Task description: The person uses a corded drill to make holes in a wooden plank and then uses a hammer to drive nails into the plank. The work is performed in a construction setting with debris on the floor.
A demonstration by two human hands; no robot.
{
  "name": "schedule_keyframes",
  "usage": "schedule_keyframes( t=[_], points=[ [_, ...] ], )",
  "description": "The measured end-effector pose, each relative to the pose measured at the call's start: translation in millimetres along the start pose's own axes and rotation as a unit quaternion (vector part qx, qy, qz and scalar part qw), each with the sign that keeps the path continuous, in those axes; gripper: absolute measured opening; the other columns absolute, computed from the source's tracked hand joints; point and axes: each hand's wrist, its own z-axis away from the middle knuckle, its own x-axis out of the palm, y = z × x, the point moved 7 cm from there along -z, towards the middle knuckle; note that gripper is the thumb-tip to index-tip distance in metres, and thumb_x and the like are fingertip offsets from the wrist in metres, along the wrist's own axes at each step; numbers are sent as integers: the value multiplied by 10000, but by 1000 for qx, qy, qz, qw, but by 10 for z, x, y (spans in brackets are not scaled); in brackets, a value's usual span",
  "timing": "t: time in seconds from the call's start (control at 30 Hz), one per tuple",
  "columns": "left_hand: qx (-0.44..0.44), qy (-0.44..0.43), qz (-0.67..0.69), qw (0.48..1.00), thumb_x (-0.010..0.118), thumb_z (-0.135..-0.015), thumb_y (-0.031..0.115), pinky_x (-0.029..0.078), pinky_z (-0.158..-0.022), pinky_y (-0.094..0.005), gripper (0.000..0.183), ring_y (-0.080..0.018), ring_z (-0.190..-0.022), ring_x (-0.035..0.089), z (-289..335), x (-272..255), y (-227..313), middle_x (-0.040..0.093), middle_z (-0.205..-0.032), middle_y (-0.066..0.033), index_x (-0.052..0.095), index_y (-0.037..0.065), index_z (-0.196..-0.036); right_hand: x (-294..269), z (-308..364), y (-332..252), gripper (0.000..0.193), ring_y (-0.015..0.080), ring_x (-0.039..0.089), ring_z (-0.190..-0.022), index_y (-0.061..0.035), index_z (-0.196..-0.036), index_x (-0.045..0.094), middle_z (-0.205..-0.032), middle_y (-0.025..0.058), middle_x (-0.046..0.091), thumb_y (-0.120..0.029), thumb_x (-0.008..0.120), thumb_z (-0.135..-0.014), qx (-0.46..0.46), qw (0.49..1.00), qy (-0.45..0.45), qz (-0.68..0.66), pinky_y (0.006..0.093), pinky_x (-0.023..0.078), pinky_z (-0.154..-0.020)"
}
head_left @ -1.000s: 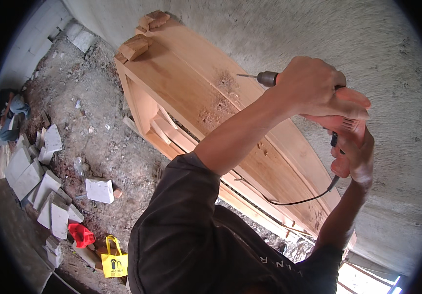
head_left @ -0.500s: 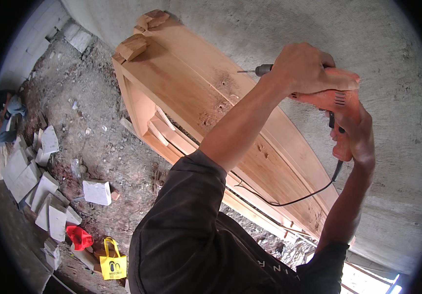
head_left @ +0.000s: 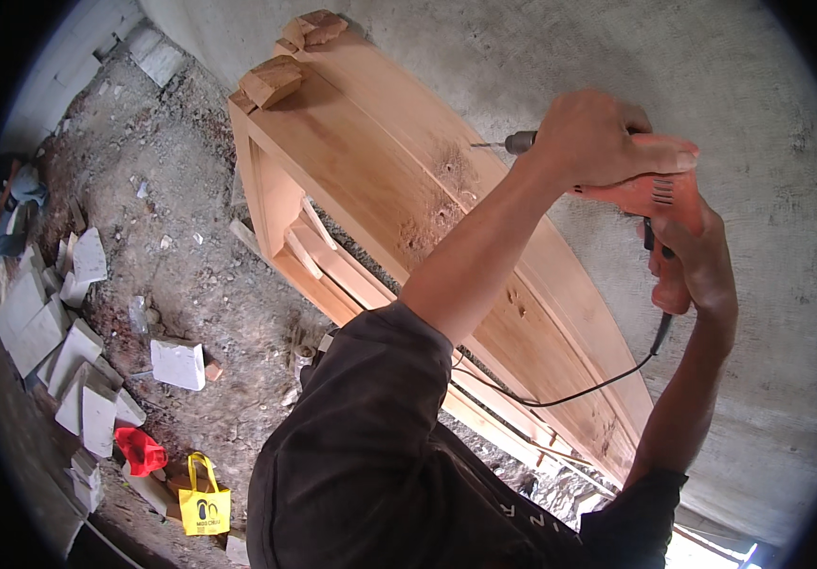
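Observation:
Both my hands are on an orange-red corded power drill [head_left: 641, 194], held up in front of a long wooden door frame. My left hand [head_left: 593, 142] wraps over the drill's body from above, just behind the dark chuck [head_left: 520, 142]. Lower down, my right hand [head_left: 705, 261] grips the handle near the trigger. The thin drill bit [head_left: 490, 145] points left, and its tip is at the edge of the wooden frame [head_left: 361, 142]; whether it touches I cannot tell. Drilled holes and wood shavings [head_left: 446, 175] mark the frame's face.
Wood blocks [head_left: 274, 82] sit at the frame's far end, beside a grey wall [head_left: 712, 85]. A black cord [head_left: 607, 384] hangs from the drill across the frame. Rubble ground at left holds pale blocks [head_left: 95, 408], a red bag [head_left: 140, 451] and a yellow bag [head_left: 204, 507]. Another person [head_left: 18, 204] is far left.
My view has shifted slightly, so the frame appears farther right and the bags farther left. The drill stays in both hands, its bit still pointing left at the frame.

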Motion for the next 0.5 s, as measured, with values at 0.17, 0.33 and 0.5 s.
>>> schedule_keyframes(
  t=[0.17, 0.33, 0.5],
  points=[
    [-25, -5, 6, 1000, 569, -615, 807, 502, -585, -360, 762, -271, -635, 652, 23, 9, -15, 660, -633, -111, 743, 75, -732, -9, -19, 6, 325, 92, 534, -518, -12, -969, 591, -735, 49, 594, -282, 651, -798, 1, 1000, 1, 13, 240, 442, -464],
    [-29, -26, 10, 999, 560, -631, 805, 504, -591, -367, 763, -263, -643, 655, 29, 3, -9, 658, -629, -108, 744, 71, -734, -1, -28, 19, 342, 87, 535, -516, -9, -973, 593, -741, 56, 600, -289, 662, -789, 6, 1000, 4, -1, 237, 444, -460],
    [2, 1, -6, 1000, 555, -635, 805, 499, -568, -358, 763, -255, -594, 643, 27, 3, 6, 646, -595, -101, 744, 71, -731, -18, -33, 42, 348, 79, 534, -516, 0, -976, 592, -743, 59, 603, -285, 662, -789, -10, 1000, 7, 16, 233, 447, -457]
  ],
)
